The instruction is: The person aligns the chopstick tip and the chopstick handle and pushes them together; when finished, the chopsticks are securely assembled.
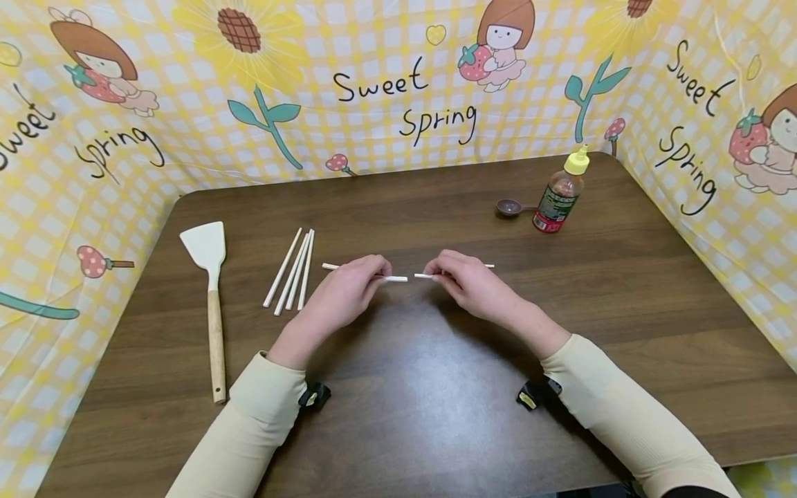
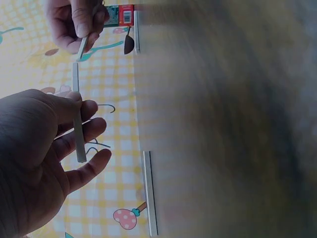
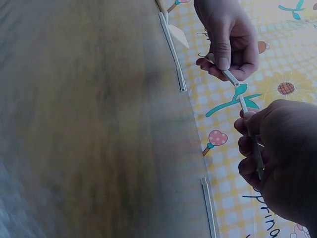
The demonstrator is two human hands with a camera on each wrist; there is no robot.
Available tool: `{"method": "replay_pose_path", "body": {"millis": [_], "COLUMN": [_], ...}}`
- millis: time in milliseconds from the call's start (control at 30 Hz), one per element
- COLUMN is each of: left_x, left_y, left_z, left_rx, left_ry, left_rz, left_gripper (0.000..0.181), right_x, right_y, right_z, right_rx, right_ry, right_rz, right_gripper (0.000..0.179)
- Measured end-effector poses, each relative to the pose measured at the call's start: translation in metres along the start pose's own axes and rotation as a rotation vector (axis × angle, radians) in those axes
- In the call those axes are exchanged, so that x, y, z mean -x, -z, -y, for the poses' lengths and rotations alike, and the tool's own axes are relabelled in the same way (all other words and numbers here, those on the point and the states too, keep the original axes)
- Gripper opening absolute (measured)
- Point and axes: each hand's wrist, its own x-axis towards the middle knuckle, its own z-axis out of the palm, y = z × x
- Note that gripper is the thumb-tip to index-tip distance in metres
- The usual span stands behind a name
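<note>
My left hand pinches a short, straight, square-sided white stick between thumb and fingers. Its tip points right. Facing it, my right hand grips a similar white stick, the free end pointing left. A small gap separates the two ends. Both sticks are held above the dark wooden table. Behind the left hand shows the end of another white stick, lying on the table. One more stick lies partly hidden behind the right hand.
Several longer white sticks lie left of the left hand. Beyond them is a white spatula with a wooden handle. A yellow-capped sauce bottle stands at the back right, beside a dark measuring spoon. A patterned cloth hangs behind the table.
</note>
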Motion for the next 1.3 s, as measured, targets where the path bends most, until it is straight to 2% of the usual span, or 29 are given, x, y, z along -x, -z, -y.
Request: {"method": "replay_pose_path", "body": {"millis": [200, 467, 633, 767, 1033, 1300], "left_x": [-0.0005, -0.001, -0.0005, -0.001, -0.0012, -0.0006], "left_y": [-0.0015, -0.0006, -0.001, -0.0009, 0.0001, -0.0003], "left_z": [-0.0002, 0.0009, 0.0011, 0.0007, -0.0013, -0.0008], "left_rx": [0.003, -0.002, 0.001, 0.0, -0.007, -0.01], "left_ry": [-0.022, -0.005, -0.002, 0.003, 0.022, 0.031], "left_rz": [-0.03, -0.033, -0.028, -0.017, -0.002, 0.002], "left_gripper": [0.007, 0.006, 0.006, 0.006, 0.006, 0.006], "right_x": [-0.0005, -0.0028, -0.0026, -0.0031, -0.0032, -0.0029], "right_y": [0.0012, 0.0032, 0.0035, 0.0039, 0.0057, 0.008], "right_z": [0.0027, 0.0066, 0.0063, 0.0074, 0.0074, 0.0093], "right_rx": [-0.118, -0.412, -0.482, -0.578, -0.759, -0.929], "right_ry": [-0.05, -0.274, -0.289, -0.315, -0.333, -0.394], "right_rz": [-0.04, -0.08, -0.107, -0.126, -0.203, -0.29], "right_gripper": [0.017, 0.009, 0.006, 0.008, 0.012, 0.012]}}
